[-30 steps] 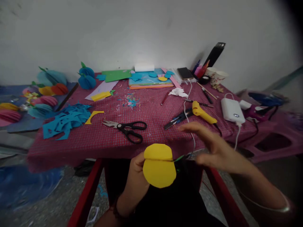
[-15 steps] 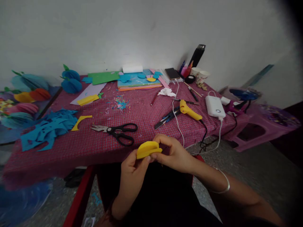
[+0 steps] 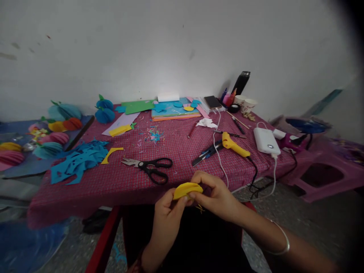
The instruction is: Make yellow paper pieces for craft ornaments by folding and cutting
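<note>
Between my two hands, over my lap at the table's front edge, is a folded piece of yellow paper (image 3: 186,189) with a curved upper edge and layers slightly apart. My left hand (image 3: 167,214) pinches its left and lower side, thumb in front. Thumb and fingers of my right hand (image 3: 214,195) are closed on its right end. Fingers hide part of the lower edge. Thin yellow strips (image 3: 200,207) lie just below my right hand. Nearest on the table are black-handled scissors (image 3: 149,167), blades slightly apart, and a curved yellow paper offcut (image 3: 111,153).
Blue paper scraps (image 3: 82,157) lie at left, near folded paper fruits (image 3: 64,112). A yellow glue gun (image 3: 234,145), a utility knife (image 3: 206,153) and a white power bank (image 3: 266,140) with cables sit at right. Coloured sheets (image 3: 136,107) lie along the wall.
The view has shifted, so the table and hands appear lower and further right. Both hands still hold the yellow paper, whose layers now sit closer together.
</note>
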`<state>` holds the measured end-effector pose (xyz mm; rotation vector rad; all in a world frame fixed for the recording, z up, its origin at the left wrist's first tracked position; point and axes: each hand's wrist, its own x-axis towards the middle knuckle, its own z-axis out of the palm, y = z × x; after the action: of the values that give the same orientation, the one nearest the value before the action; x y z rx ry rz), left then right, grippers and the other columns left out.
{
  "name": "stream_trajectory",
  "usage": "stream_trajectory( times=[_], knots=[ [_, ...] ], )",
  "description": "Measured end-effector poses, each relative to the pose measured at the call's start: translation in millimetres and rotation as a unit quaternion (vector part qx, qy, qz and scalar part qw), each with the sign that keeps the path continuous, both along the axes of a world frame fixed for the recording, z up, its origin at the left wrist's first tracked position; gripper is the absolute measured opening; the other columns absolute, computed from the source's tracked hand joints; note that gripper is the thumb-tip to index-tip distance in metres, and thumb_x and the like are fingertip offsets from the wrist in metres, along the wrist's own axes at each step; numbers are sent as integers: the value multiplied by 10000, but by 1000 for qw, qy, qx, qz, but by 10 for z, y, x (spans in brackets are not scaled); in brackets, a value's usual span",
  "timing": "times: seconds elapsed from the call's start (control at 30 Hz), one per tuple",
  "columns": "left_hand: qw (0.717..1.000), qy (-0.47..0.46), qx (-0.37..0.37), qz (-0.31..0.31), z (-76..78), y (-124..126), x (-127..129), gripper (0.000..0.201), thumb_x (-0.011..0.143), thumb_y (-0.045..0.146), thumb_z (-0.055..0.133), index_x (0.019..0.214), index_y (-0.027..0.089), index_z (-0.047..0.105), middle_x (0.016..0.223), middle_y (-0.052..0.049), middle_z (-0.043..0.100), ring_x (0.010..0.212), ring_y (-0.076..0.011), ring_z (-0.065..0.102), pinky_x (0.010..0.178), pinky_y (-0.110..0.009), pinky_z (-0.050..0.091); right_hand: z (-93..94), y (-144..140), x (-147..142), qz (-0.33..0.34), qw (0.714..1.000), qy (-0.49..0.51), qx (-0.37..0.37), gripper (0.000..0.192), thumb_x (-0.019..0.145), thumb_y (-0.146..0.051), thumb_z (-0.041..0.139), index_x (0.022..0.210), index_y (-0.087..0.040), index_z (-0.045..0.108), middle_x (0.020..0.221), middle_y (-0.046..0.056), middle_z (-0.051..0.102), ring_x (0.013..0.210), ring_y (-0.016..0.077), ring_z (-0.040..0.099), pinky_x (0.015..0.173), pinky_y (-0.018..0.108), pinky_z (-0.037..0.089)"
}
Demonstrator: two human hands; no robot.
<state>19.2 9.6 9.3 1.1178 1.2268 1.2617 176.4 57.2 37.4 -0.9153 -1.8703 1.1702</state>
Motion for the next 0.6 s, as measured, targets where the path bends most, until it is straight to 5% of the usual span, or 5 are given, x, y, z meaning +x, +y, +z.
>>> stream_trajectory(
  times=[0.33,0.6],
  knots=[
    [999,28,13,-18,2,-24,-41,137,853,287,632,899,187,714,857,-16,732,772,-151,663,717,-228,508,87,-1,-38,7,1000,23,18,66,826,-200,624,793,-180,570,745,-16,541,671,112,492,604,241,385],
    [998,30,27,-51,-13,-42,-17,244,934,329,512,954,177,702,913,-29,709,794,-151,653,744,-256,521,223,33,11,59,990,-80,101,17,871,-179,599,856,-180,608,811,6,596,747,128,550,671,255,412]
  ],
)
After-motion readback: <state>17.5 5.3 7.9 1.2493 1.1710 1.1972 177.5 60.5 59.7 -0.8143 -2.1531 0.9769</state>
